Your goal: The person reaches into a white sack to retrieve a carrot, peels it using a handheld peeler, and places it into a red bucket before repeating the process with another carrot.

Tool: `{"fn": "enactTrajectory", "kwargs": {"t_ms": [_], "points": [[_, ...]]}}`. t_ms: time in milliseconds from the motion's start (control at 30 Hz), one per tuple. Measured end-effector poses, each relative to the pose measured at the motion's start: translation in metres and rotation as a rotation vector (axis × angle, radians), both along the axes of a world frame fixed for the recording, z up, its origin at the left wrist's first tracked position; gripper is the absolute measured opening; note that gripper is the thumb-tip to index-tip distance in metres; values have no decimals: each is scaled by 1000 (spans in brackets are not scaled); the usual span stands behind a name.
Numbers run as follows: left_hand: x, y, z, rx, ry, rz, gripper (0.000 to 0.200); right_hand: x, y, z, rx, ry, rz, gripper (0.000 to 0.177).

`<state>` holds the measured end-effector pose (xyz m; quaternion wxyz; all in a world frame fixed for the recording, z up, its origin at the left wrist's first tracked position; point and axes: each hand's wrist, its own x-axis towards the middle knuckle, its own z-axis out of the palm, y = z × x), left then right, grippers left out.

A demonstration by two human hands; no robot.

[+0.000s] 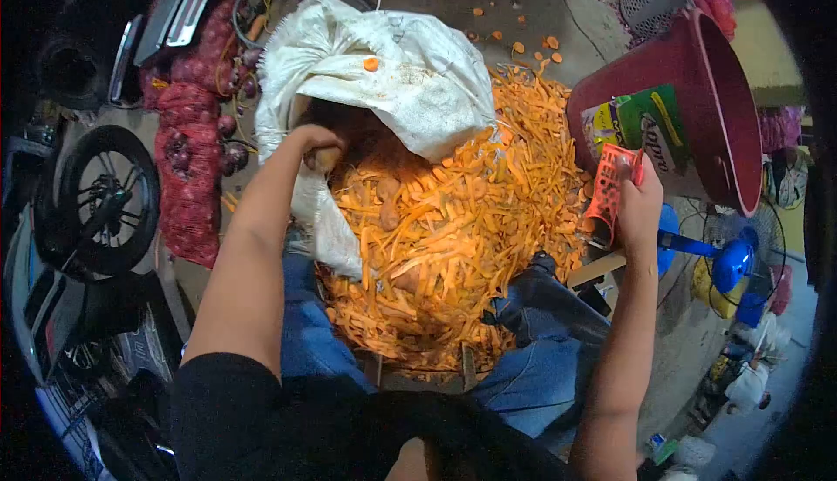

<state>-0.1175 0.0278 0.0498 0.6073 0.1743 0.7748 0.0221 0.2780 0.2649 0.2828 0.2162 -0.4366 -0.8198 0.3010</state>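
Observation:
My left hand reaches into the shadowed mouth of a white woven sack. Its fingers curl round something tan that I cannot make out. On the right, my right hand grips the orange-red plastic handle of a peeler-like tool full of holes. Between my legs lies a large heap of orange carrot peelings, spreading from the sack to the right. A few whole, rough-skinned carrots rest among the peelings near the sack's mouth. One carrot slice sits on top of the sack.
A tilted maroon tub with a green label stands right of the heap. Red net bags of onions line the left, beside a motorcycle wheel. A blue fan is at the right. Loose carrot slices dot the floor.

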Motion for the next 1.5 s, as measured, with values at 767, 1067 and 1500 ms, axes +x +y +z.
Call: {"fn": "enactTrajectory", "kwargs": {"t_ms": [767, 1067, 1500], "points": [[268, -25, 264, 929, -1246, 1130, 59, -10, -90, 47, -790, 942, -164, 27], [263, 17, 230, 862, -1216, 1161, 48, -45, -108, 27, -634, 840, -129, 24], [272, 19, 234, 839, -1174, 1123, 48, -51, -141, 42, -558, 830, -5, 19]]}}
